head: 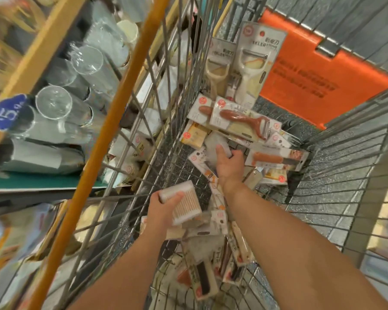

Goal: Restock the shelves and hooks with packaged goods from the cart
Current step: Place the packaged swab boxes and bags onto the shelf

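I look down into a wire cart (336, 166) holding several carded kitchen tools. My left hand (164, 209) grips a clear box of cotton swabs (184, 202) above the cart's near side. My right hand (230, 163) reaches deeper in, its fingers curled round a whitish packet (215, 142) lying among the packs. Two white peeler cards (253, 63) lean upright against the far wall. Brown-handled peeler packs (244, 121) lie flat below them. More carded knives (204, 280) lie in the near end of the cart.
An orange panel (318, 74) hangs on the cart's far right wall. The orange cart bar (112, 121) runs diagonally on the left. Beyond it, shelves carry stacked clear cups (54, 104) and a blue price tag (9, 113).
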The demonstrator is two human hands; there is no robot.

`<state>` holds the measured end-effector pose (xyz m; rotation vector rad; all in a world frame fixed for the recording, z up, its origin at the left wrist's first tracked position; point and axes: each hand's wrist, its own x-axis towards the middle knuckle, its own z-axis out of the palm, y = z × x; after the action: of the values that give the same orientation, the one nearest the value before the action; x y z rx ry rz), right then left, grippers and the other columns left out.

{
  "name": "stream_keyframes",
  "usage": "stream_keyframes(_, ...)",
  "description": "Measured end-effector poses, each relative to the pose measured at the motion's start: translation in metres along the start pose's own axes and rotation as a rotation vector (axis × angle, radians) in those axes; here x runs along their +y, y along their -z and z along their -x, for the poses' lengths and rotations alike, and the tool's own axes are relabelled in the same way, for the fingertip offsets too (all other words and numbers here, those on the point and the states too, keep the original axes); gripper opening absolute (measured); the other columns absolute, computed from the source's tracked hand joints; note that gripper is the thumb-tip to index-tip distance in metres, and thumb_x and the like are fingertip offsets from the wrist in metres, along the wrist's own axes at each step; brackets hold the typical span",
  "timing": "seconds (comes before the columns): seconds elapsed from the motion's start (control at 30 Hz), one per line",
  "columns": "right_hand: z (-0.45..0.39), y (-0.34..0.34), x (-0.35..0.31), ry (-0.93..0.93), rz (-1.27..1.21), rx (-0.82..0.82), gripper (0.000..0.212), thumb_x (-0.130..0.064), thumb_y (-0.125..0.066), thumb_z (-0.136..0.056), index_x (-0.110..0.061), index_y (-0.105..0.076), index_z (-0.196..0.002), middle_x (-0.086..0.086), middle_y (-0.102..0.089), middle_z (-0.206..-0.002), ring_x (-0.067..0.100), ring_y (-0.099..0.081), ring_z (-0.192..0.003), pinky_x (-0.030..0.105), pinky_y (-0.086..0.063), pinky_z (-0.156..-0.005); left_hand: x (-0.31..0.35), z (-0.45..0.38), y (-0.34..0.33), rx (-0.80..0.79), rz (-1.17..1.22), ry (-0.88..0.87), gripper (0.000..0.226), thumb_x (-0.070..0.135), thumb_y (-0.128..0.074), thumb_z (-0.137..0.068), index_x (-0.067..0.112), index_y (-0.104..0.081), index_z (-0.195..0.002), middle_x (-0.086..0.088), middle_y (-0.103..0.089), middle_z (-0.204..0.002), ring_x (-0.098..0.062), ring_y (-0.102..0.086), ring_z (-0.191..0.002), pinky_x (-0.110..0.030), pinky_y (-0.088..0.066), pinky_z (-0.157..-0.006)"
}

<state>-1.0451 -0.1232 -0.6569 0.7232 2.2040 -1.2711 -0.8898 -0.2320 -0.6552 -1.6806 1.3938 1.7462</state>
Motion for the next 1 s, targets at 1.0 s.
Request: stream_keyframes(1.0,0.487,0.215,-0.197,0.596,-0.127,-1.163,0.043,0.013,-0.052,-0.090,-0.005,-0.051,-0.130,0.010,-0.068,-0.107,0.015,-0.073,-0.078,0.016,-0.054,-0.060,0.024,0.464,0.217,0.306,0.402,-0.936,0.063,0.067,-0.061,-0.062,0.032,-0.052,-0.114,-0.013,-0.063,-0.118,-0.031,-0.063,-0.106,-0.054,-0.048,-0.098)
